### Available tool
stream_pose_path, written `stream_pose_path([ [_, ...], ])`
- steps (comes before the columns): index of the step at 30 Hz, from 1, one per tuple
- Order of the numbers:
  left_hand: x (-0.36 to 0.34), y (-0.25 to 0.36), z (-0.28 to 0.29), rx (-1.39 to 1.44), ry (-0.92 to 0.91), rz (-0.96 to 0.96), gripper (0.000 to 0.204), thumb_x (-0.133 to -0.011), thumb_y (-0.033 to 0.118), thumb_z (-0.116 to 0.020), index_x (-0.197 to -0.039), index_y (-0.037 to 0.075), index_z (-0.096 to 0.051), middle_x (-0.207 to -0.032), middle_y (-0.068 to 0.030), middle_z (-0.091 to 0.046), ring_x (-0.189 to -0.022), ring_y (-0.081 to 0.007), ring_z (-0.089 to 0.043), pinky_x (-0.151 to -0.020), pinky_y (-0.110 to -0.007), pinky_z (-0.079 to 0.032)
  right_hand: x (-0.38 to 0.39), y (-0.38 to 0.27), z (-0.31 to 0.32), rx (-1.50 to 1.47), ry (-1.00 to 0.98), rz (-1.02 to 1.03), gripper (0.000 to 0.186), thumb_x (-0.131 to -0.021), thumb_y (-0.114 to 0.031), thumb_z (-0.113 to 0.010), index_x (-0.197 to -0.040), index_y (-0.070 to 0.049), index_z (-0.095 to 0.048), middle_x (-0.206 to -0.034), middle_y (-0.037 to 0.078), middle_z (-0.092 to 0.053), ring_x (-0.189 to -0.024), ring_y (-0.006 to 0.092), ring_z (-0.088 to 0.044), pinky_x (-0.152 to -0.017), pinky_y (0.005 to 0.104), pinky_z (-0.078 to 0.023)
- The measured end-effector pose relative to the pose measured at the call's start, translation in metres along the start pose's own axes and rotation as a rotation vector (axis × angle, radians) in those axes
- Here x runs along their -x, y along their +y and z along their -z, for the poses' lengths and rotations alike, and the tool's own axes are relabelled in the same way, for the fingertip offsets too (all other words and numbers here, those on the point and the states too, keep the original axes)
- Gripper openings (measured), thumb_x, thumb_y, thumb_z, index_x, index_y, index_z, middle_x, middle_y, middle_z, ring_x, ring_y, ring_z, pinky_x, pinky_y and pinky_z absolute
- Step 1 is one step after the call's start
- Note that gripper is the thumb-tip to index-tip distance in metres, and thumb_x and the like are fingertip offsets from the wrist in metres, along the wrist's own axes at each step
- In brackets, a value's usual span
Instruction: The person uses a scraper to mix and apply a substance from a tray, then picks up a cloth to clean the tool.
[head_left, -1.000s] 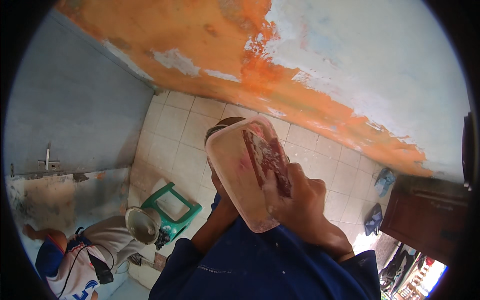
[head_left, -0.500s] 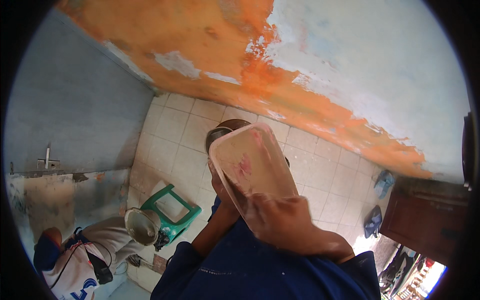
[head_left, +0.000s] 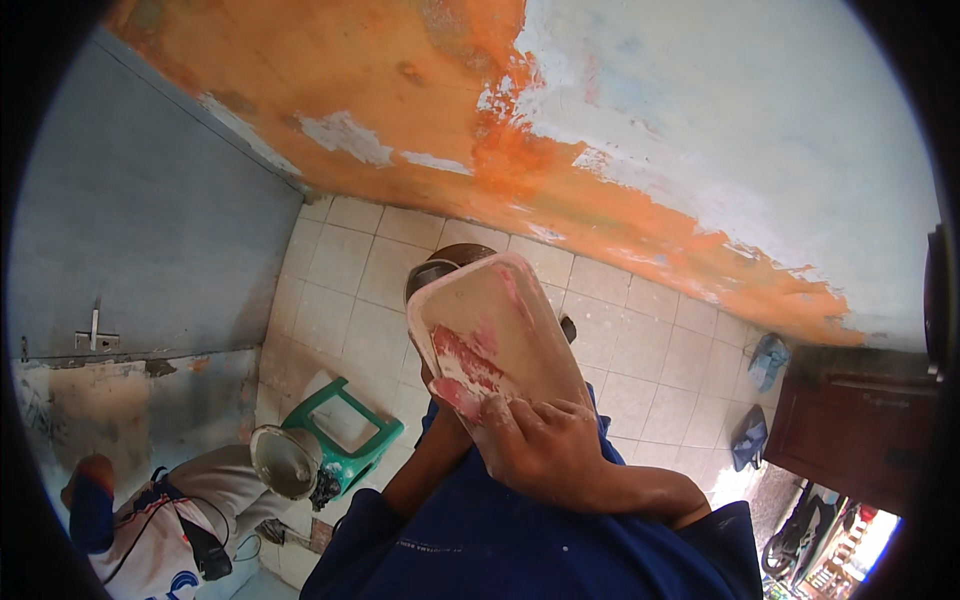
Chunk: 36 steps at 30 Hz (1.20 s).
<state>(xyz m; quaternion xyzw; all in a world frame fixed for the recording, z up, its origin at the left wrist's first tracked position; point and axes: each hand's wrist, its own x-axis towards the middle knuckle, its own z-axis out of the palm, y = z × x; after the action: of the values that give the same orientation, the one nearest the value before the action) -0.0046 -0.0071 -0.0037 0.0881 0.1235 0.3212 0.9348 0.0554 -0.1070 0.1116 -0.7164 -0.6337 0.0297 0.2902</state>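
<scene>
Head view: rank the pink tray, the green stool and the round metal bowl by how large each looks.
1. Pink tray, held in the right hand; it is nearest the camera, so its true size is unsure.
2. Green stool.
3. Round metal bowl, slightly smaller-looking than the stool.

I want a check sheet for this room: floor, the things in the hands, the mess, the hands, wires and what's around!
Surface: pale tiled floor, grubby near the left wall.
Job's things: pale tub, tilted, smeared red inside; dark pot partly hidden behind it.
Clutter: green stool, metal bowl beside it, blue sandals by the right wall.
Grippers: right hand grips the tub's near edge; left hand hidden behind the tub, cannot tell.
Cables: black cord on another person at lower left.
Surroundings: orange and white peeling wall, grey wall, brown cabinet.
</scene>
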Motion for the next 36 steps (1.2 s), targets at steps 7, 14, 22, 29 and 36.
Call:
stream_pose_path([
  [7, 0.005, 0.002, 0.002, -0.001, 0.009, -0.003, 0.061, -0.100, 0.052, -0.031, -0.138, 0.006, -0.039, -0.131, -0.0154, -0.050, -0.118, -0.0283, -0.052, -0.102, -0.043, -0.044, -0.017, 0.015, 0.045, -0.130, 0.088, -0.231, 0.014, -0.073, -0.007, -0.072, -0.078, -0.001, -0.061, -0.051, 0.012, -0.054, -0.042, 0.0254, -0.059, -0.040, 0.0343, -0.046],
  [14, 0.003, -0.003, -0.002, -0.007, -0.020, 0.024, 0.061, -0.100, 0.053, -0.031, -0.138, 0.006, -0.040, -0.131, -0.0156, -0.050, -0.118, -0.0284, -0.052, -0.102, -0.043, -0.044, -0.011, 0.035, 0.025, -0.110, -0.095, -0.156, 0.016, -0.075, -0.010, -0.071, -0.078, -0.001, -0.059, -0.056, 0.018, -0.058, -0.045, 0.0321, -0.059, -0.041, 0.0375, -0.046],
  [22, 0.003, -0.003, -0.001, -0.008, 0.001, 0.020, 0.062, -0.100, 0.053, -0.031, -0.138, 0.006, -0.040, -0.131, -0.0157, -0.050, -0.118, -0.0286, -0.052, -0.102, -0.043, -0.044, -0.022, 0.041, 0.018, 0.006, 0.030, -0.370, 0.017, -0.076, -0.010, -0.069, -0.077, -0.001, -0.055, -0.057, 0.020, -0.058, -0.049, 0.0358, -0.060, -0.043, 0.0398, -0.047],
  [29, 0.003, 0.002, -0.002, 0.071, 0.008, 0.051, 0.061, -0.100, 0.053, -0.030, -0.138, 0.005, -0.040, -0.130, -0.0159, -0.050, -0.117, -0.0282, -0.053, -0.101, -0.043, -0.044, 0.004, 0.019, 0.015, -0.119, -0.067, -0.348, 0.018, -0.073, -0.010, -0.071, -0.079, -0.002, -0.056, -0.057, 0.018, -0.059, -0.048, 0.0346, -0.061, -0.043, 0.0392, -0.047],
  [36, -0.002, -0.004, 0.001, -0.109, -0.004, -0.023, 0.065, -0.099, 0.056, -0.030, -0.138, 0.006, -0.039, -0.132, -0.0151, -0.050, -0.118, -0.0289, -0.053, -0.103, -0.044, -0.042, -0.021, 0.025, 0.008, -0.107, 0.051, -0.350, 0.019, -0.074, -0.011, -0.072, -0.081, 0.000, -0.058, -0.057, 0.018, -0.059, -0.051, 0.0345, -0.063, -0.045, 0.0384, -0.049],
])
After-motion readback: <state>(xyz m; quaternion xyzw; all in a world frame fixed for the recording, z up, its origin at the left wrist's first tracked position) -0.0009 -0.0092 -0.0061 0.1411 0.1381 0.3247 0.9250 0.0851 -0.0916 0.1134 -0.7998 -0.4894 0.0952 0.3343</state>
